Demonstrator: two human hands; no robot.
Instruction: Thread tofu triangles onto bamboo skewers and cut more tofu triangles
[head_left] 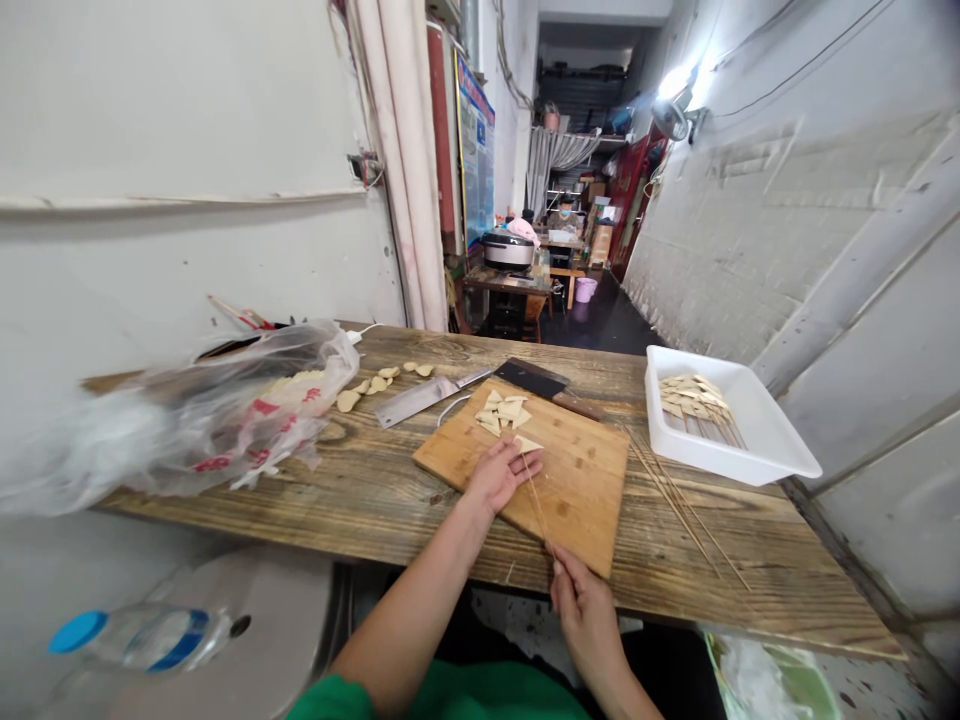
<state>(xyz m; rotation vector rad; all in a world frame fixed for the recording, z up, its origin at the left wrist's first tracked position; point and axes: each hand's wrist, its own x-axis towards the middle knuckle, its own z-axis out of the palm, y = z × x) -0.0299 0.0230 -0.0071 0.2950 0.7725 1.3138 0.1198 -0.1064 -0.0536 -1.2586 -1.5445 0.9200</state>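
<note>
White tray [780,446]: right side; we see filled sticks [694,398] in it, done.
Stick [538,508]: middle; our right hand [581,595] pinches its low end.
Slice [529,445]: our left hand [501,477] pinches it by the stick's top.
Board [585,480]: middle; loose bits [499,410] not yet on sticks.
Bare sticks [676,495]: lower right, not filled.

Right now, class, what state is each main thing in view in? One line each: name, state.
Left hand: closed on a pale triangular piece
Right hand: gripping a thin stick
Silver knife: lying flat
Black-bladed knife: lying flat
Loose sticks: lying beside the cutting board
White tray: uncovered, partly filled
Plastic bag: crumpled
Bottle: capped
Grey curtain: gathered
Light: lit
</note>
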